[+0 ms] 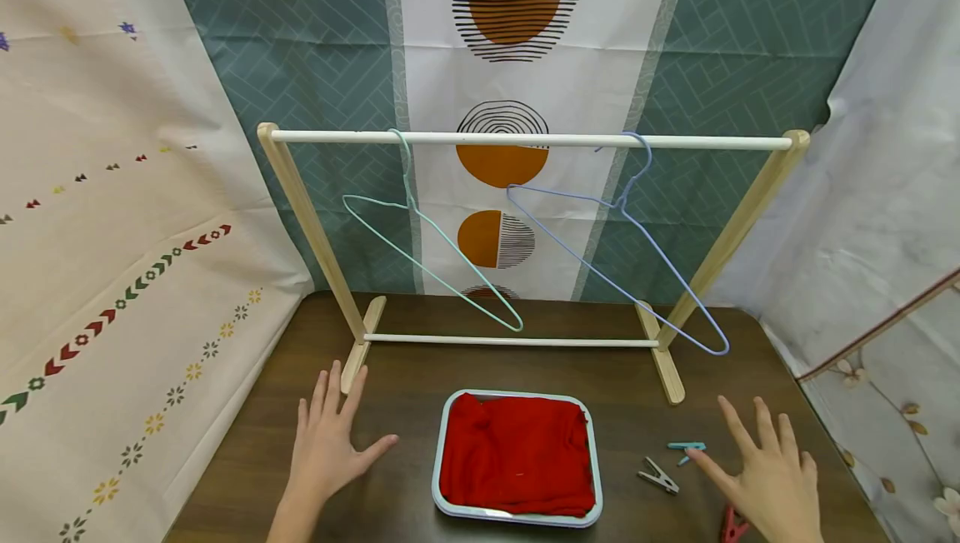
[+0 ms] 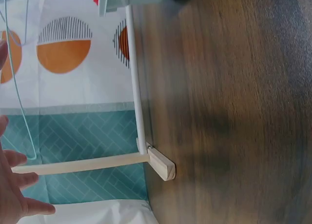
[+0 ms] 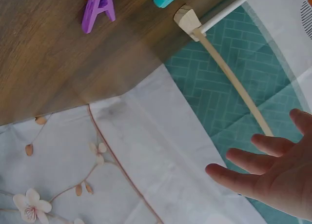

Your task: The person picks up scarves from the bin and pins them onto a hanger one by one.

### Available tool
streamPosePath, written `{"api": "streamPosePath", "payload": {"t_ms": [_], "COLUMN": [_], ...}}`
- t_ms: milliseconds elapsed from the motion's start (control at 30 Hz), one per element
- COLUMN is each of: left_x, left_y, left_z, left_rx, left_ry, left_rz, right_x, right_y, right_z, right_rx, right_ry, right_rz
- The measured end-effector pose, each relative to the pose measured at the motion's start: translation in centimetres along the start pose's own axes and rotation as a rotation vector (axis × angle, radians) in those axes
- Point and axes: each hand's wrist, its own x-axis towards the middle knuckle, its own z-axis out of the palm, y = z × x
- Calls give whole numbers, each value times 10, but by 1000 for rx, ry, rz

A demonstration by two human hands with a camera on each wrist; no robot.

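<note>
My left hand [image 1: 327, 441] is held with fingers spread to the left of a light-rimmed tray [image 1: 438, 476], holding nothing. In the tray lies folded red cloth [image 1: 517, 455]. On the right, my right hand [image 1: 772, 476] also has its fingers spread, and it partly covers the clothespins near it. A teal clothespin [image 1: 686, 446] and a grey clothespin [image 1: 658, 476] lie by its thumb, a red clothespin [image 1: 733, 525] below. In the right wrist view a purple clothespin [image 3: 99, 10] shows too.
A wooden rack with a white top rod [image 1: 525, 140] stands at the back of the brown table [image 1: 397, 510]. From the rod hang a mint green hanger [image 1: 442, 235] and a blue hanger [image 1: 660, 251]. Patterned cloths [image 1: 315, 52] surround the table.
</note>
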Motion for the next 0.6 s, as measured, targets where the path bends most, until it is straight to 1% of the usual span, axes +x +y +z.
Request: {"api": "streamPosePath", "payload": {"t_ms": [267,467,600], "left_x": [0,0,1], "left_y": [7,14,19], "left_z": [2,4,6], "left_rx": [-31,-55,-62], "left_ry": [28,21,25], "left_rz": [43,60,84], "right_x": [1,2,3], "right_y": [-10,-19,-24], "right_z": [2,5,6], "right_rx": [10,31,33], "right_ry": [18,46,55], "right_rz": [-23,-49,-65]}}
